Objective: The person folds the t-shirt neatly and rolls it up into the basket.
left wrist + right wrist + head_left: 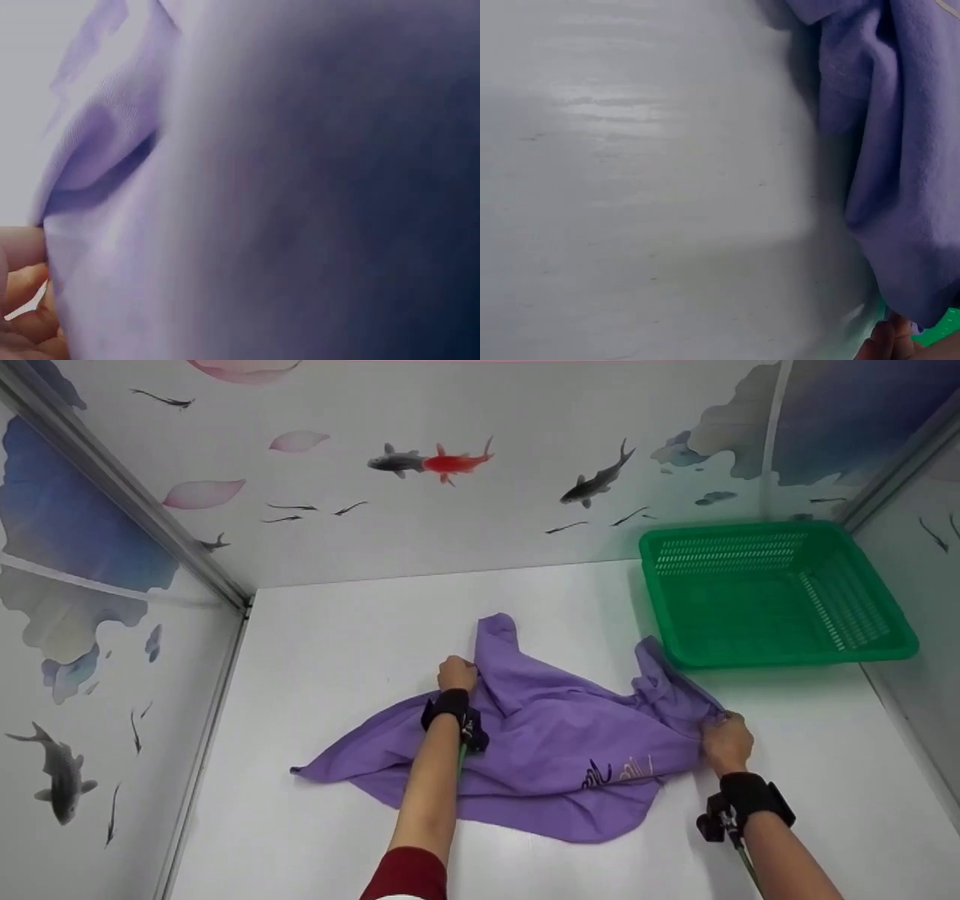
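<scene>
Pale walls [525, 536], printed with grey and red fish [454, 463] and pink petals [204, 494], rise along the table's far, left and right edges. The white table [337, 637] spreads below them; its far left corner shows, while its far right corner is hidden.

A purple garment [555, 735] lies rumpled across the middle of the table, well in from the left edge. One end tapers to a point towards that left edge, a narrow flap sticks up towards the far edge, and a bunched part reaches right, up to the near left corner of the green basket [795, 656]; whether they touch I cannot tell. The basket sits at the far right corner of the table, its mesh sides sloping outward.

Black wrist straps [756, 795] carrying small cameras circle both wrists, and a dark red sleeve [412, 870] covers part of the left forearm. The right hand [727, 741] grips the garment's right end, fingers curled in on the cloth, just in front of the basket's near side. The left hand [456, 673] holds the garment's far side, beside the base of the upright flap; the left wrist view shows its fingers [24, 247] against the cloth's edge, the rest being blurred cloth. Dark and pale lettering [598, 775] marks the garment's lower right part.
</scene>
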The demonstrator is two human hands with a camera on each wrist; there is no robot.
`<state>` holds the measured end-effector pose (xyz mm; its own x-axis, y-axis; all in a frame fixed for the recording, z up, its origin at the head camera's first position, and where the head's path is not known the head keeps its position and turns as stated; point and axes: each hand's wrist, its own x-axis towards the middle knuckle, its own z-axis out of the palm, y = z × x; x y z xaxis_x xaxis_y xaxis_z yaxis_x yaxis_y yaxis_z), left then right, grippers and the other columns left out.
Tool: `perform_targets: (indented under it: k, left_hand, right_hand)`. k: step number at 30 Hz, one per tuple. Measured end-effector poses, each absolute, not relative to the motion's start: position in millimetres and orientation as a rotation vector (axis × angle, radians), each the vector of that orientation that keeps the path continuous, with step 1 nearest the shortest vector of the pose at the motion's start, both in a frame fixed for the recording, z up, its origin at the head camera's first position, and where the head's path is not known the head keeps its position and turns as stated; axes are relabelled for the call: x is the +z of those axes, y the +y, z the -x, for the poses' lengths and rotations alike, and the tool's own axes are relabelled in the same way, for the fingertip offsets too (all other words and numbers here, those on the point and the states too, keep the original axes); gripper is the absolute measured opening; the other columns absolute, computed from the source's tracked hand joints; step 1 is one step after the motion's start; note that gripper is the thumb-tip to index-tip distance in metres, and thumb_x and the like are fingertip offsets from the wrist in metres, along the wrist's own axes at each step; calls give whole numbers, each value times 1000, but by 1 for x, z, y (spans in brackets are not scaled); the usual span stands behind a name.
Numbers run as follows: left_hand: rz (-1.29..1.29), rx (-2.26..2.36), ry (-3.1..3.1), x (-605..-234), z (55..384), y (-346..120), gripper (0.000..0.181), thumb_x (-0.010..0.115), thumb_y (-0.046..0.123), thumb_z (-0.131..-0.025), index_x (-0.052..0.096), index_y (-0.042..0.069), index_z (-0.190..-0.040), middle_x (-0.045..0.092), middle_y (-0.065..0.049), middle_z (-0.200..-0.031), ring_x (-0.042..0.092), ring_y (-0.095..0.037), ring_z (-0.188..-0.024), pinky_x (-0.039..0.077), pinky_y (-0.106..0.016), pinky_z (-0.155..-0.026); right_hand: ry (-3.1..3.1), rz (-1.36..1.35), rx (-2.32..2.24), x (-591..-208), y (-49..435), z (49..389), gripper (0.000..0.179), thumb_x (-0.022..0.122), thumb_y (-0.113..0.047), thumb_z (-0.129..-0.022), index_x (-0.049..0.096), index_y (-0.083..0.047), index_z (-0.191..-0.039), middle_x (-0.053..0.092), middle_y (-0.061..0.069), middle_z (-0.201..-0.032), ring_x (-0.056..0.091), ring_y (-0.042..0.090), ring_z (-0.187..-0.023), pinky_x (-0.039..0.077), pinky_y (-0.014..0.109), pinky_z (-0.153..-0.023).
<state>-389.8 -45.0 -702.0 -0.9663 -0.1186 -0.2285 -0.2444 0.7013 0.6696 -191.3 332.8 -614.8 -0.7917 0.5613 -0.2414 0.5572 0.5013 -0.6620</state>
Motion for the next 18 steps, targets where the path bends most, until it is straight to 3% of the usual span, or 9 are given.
perform_targets:
  k: [4,7,11,12,15,18]
  left_hand:
    - [388,1211,2786,-633,358,-70,22,59,15,-91,75,0,-98,72,-13,-96,67,-29,-89,53,-38,-79]
    - [512,1281,2828,-636,358,-114,18,61,14,-90,71,0,-93,69,-14,-89,65,-28,-82,51,-38,-74]
    - [747,1441,2683,-642,353,-170,19,60,13,-91,65,-5,-96,68,-19,-91,67,-28,-78,53,-36,-72]
    - [800,1485,2607,-625,342,-177,21,58,11,-92,63,-8,-99,67,-22,-95,69,-29,-81,55,-36,-74]
    - [819,1449,2559,-599,316,-194,25,53,10,-93,60,-13,-100,67,-26,-95,70,-30,-79,55,-35,-72]
    - [686,1234,2681,-597,300,-206,31,52,14,-89,62,-14,-96,67,-27,-92,67,-34,-84,53,-40,-76]
  right_hand:
    - [-2694,903,1150,-614,337,191,31,47,-8,-96,56,20,-109,58,39,-106,53,52,-96,41,54,-83]
    - [-2646,880,1136,-612,340,192,25,45,-5,-97,53,18,-102,55,39,-97,53,50,-88,40,53,-77]
    - [-2597,937,1164,-611,347,193,24,33,-4,-99,45,17,-102,52,40,-98,51,51,-89,40,55,-78]
    - [-2587,951,1173,-611,348,193,25,30,-4,-99,43,17,-103,51,40,-98,51,50,-89,41,53,-76]
    - [-2581,963,1212,-609,350,192,28,28,-5,-100,42,18,-108,51,39,-102,51,44,-85,42,41,-68]
    - [-2612,926,1248,-607,348,191,33,28,-8,-102,41,19,-117,52,36,-105,53,27,-73,39,28,-60]
